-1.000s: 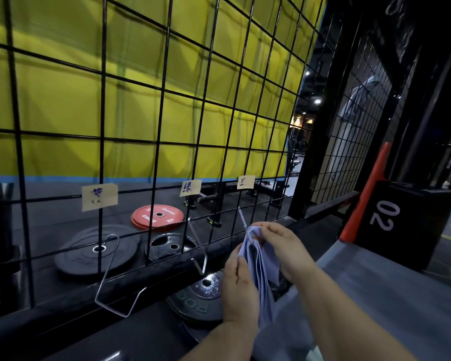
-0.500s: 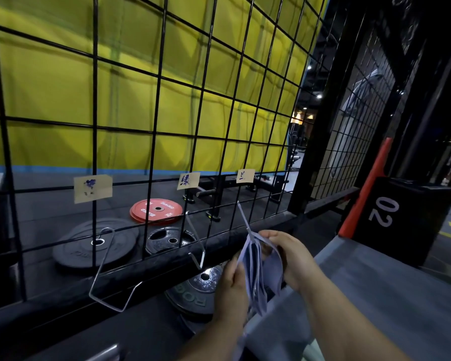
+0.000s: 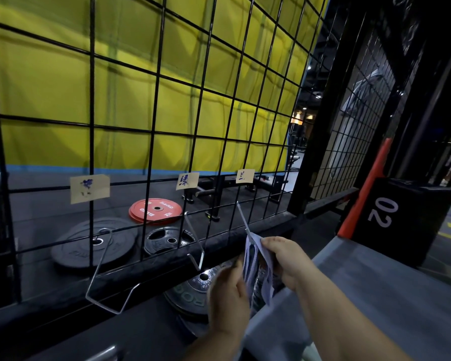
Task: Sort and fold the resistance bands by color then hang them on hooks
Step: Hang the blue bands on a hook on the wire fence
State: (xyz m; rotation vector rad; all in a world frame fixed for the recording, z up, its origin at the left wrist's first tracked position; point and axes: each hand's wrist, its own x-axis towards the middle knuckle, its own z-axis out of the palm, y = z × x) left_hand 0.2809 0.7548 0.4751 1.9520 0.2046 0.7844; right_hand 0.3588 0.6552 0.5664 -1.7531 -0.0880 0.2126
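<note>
Two hands hold a folded pale-blue resistance band [image 3: 258, 272] up at the wire grid [image 3: 151, 105].

Right hand [image 3: 287, 261] pinches the band's upper edge; left hand [image 3: 228, 295] grips its lower side. The band hangs just below the rightmost hook [image 3: 242, 217], under the right paper label [image 3: 244, 176], above the grey worktop [image 3: 375, 295]. Two more hooks stand bare to the left.
</note>
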